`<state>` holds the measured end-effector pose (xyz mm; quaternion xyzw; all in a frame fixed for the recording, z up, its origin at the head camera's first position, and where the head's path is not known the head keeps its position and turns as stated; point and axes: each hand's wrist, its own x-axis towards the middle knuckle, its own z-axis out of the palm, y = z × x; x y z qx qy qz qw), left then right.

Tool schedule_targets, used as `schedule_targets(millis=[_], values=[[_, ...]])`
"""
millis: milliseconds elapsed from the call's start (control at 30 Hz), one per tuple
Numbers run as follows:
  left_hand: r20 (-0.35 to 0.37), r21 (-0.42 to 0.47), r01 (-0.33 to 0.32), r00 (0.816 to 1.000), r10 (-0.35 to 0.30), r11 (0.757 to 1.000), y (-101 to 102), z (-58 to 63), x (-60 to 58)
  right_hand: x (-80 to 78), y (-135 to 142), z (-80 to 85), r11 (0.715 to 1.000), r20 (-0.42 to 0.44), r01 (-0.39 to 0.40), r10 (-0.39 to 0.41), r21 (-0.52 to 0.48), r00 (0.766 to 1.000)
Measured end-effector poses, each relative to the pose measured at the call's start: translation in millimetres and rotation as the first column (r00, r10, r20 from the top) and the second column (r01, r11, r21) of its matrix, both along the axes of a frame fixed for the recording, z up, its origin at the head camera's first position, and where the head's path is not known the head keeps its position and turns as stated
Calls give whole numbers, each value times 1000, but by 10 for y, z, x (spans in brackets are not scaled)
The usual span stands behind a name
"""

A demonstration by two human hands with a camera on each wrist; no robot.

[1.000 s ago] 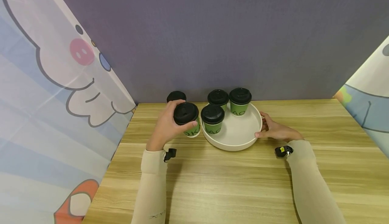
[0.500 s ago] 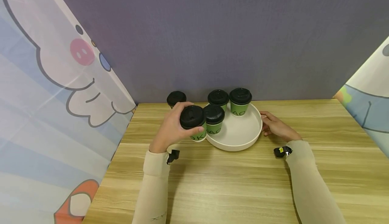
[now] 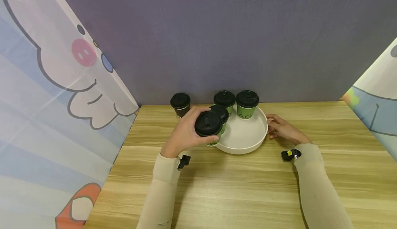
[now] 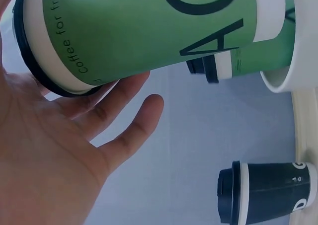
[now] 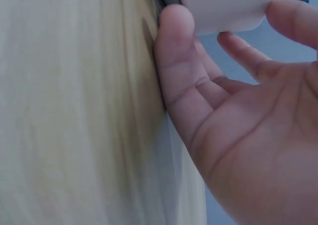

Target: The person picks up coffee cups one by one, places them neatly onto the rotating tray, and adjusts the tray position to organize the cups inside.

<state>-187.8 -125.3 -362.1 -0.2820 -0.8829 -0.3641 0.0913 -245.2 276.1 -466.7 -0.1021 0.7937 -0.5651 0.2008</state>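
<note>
My left hand (image 3: 183,134) grips a green paper coffee cup (image 4: 149,31) with a black lid, tilted slightly, at the left front rim of a round white tray (image 3: 245,136). Its base looks raised above the rim in the left wrist view. Inside the tray stand three more green cups: one partly hidden front cup (image 3: 224,120) behind the held one, a back left cup (image 3: 224,99), and a back right cup (image 3: 246,111). My right hand (image 3: 285,130) touches the tray's right side with loosely extended fingers; in the right wrist view they lie against its white wall (image 5: 223,6).
A dark cup (image 3: 181,108) with a black lid stands on the wooden table (image 3: 235,187) at the back left, outside the tray. A grey panel (image 3: 217,42) rises behind the table's far edge. Printed cartoon cloth (image 3: 37,136) hangs at the left.
My left hand has carried the green cup rightward from beside the tray to its front left rim. The right thumb has come away from the front of the rim; that hand otherwise stays put.
</note>
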Motion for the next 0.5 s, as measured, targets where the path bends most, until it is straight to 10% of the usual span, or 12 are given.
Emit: schedule_targets(millis=[500], values=[[-87,-52,61,994,-66,997,248,-72,15,18,79,-23,999,6,-45,46,-26,999]])
